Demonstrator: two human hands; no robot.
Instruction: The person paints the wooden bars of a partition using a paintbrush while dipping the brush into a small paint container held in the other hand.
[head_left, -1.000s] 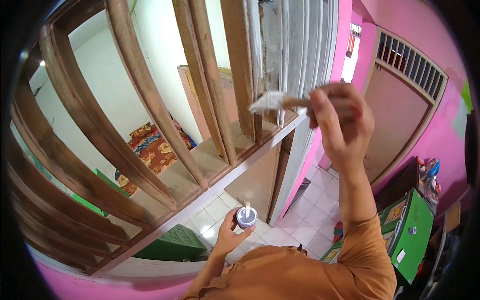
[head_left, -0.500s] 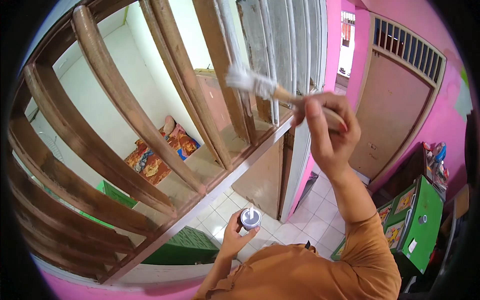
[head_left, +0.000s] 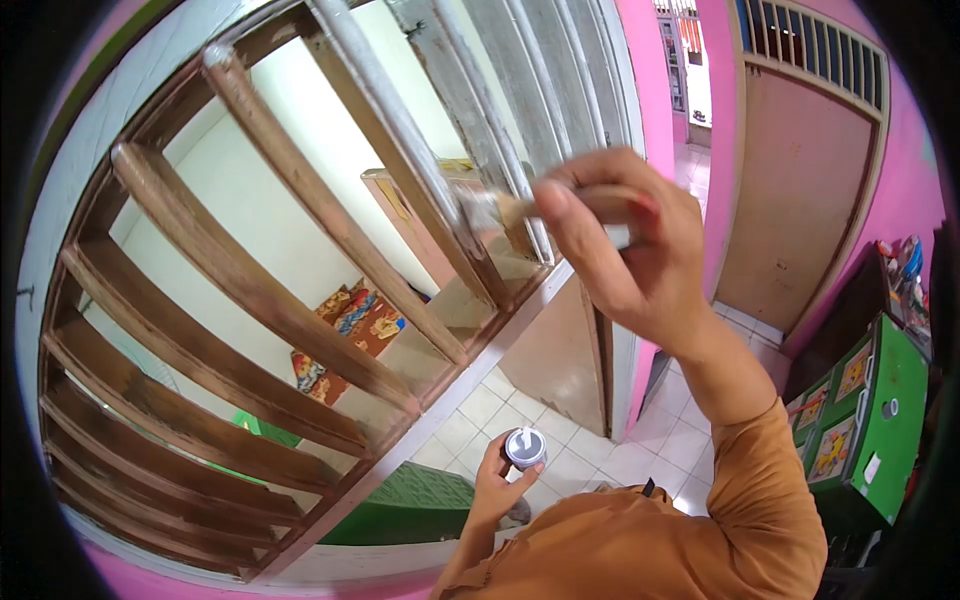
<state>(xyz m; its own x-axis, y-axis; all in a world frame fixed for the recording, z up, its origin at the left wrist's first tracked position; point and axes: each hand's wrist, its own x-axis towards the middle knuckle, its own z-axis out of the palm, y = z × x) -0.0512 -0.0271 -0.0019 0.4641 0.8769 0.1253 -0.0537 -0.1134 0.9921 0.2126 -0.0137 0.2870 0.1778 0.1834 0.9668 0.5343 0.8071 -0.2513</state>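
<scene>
A paintbrush [head_left: 484,212] is gripped in my right hand [head_left: 645,250], fingers closed round its wooden handle. Its pale, paint-coated bristles, slightly blurred, lie against the side of a partly painted slat [head_left: 400,125]. Grey paint covers the upper face of that slat, while brown shows at its lower end. Low in the view, my left hand [head_left: 495,490] is wrapped round a small open can of grey paint [head_left: 525,447]. A pale streak of paint lies at the inner edge of the can.
Unpainted brown slats [head_left: 250,285] fill the left of the frame. Grey-painted slats [head_left: 540,85] stand to the right. Below runs a sill [head_left: 490,350], and beneath it a green cabinet [head_left: 400,505]. A green drawer unit [head_left: 865,430] and a brown door [head_left: 790,190] are at right.
The brush has moved down along the slat, from higher up to nearer its lower end. My view has shifted, so the slats and can appear further right.
</scene>
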